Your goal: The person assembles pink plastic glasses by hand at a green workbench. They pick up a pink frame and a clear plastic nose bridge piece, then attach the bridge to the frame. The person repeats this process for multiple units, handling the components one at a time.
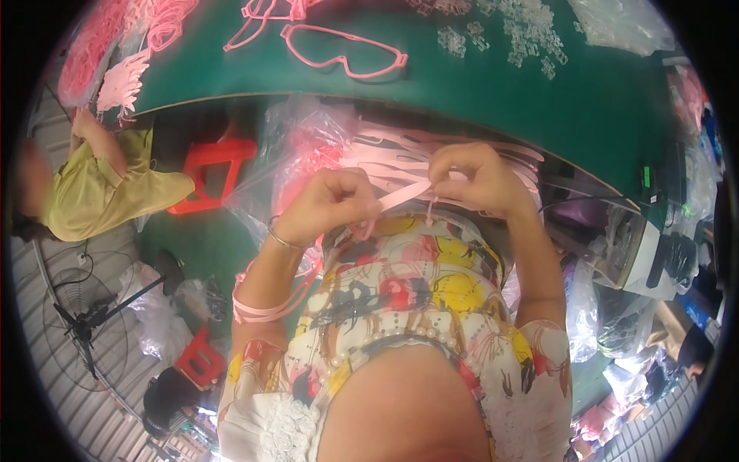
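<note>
A pink strap (406, 195) is stretched between my two hands, just in front of my body. My left hand (333, 202) pinches its lower end, and my right hand (476, 179) grips the upper end with bent fingers. Beyond my hands, over my lap, lies a bundle of similar pink straps (454, 143). Several loops of pink strap (265, 312) hang around my left forearm. On the green table (462, 92) ahead rests a pink goggle frame (346, 58), with another pink frame (265, 19) partly cut off behind it.
Small clear plastic pieces (531, 35) and a clear bag (627, 23) lie at the table's far right. Pink cords (96, 58) are heaped at the far left. A co-worker in a yellow-green top (115, 192) sits left, near a red stool (219, 173) and a fan (85, 327).
</note>
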Available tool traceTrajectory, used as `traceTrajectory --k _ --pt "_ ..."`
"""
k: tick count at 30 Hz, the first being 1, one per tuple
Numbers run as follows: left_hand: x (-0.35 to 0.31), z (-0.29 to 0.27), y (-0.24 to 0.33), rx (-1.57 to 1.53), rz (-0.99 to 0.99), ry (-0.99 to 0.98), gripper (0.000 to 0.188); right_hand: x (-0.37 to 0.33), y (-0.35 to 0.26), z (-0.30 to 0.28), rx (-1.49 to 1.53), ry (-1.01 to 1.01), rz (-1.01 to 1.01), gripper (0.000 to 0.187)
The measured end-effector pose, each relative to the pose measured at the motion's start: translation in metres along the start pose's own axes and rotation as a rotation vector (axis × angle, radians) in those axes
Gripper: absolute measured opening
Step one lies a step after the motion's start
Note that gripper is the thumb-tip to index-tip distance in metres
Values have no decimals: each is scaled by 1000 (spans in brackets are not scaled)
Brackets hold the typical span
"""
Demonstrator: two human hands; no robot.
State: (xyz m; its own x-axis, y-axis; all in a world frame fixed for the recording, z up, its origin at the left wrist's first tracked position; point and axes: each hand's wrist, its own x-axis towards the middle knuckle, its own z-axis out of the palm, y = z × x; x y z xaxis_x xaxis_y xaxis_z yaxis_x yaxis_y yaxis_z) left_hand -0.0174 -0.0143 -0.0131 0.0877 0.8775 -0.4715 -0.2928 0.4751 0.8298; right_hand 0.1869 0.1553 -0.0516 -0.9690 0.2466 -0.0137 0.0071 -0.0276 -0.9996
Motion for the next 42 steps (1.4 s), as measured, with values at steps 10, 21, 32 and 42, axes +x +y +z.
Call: traceTrajectory --k 10,21,32,42 --pt "2 -2 -1 -15 -31 -5 8 -4 7 -1 89 22 -49 16" --pt "5 4 2 16 -47 -31 8 -6 3 -2 40 35 -46 17" --pt "7 31 10 245 77 -37 4 -11 -38 -1 -386 214 -63 15" --pt "12 40 7 348 228 -92 2 53 -31 -71 -1353 854 -27 15"
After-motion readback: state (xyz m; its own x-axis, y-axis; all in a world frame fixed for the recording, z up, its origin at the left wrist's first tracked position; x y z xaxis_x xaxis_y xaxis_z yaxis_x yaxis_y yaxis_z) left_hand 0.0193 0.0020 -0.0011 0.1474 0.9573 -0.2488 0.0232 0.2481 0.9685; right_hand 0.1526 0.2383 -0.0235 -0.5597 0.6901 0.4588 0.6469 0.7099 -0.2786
